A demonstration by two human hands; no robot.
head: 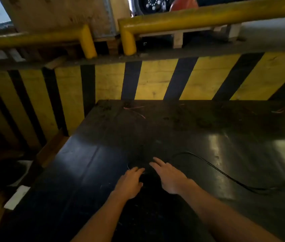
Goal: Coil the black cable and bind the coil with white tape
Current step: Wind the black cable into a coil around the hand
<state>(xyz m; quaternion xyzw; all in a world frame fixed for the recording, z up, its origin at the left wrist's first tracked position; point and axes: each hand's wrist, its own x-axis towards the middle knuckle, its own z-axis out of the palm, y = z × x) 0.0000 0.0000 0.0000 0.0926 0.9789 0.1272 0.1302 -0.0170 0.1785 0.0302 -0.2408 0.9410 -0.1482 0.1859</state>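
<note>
A thin black cable (225, 173) lies loose on the dark glossy table (89, 168), curving from near my hands out past the right edge of the frame. My left hand (129, 182) rests palm down with fingers curled at the cable's near end; whether it grips the cable is hard to tell against the dark surface. My right hand (169, 175) hovers palm down beside it, fingers stretched forward and apart, holding nothing. No white tape shows.
Thin pink wire scraps (136, 110) lie at the table's far edge. Behind stands a yellow-and-black striped barrier (155, 81) topped by yellow pipe rails (190, 20). A white block (17, 197) sits off the table's left edge.
</note>
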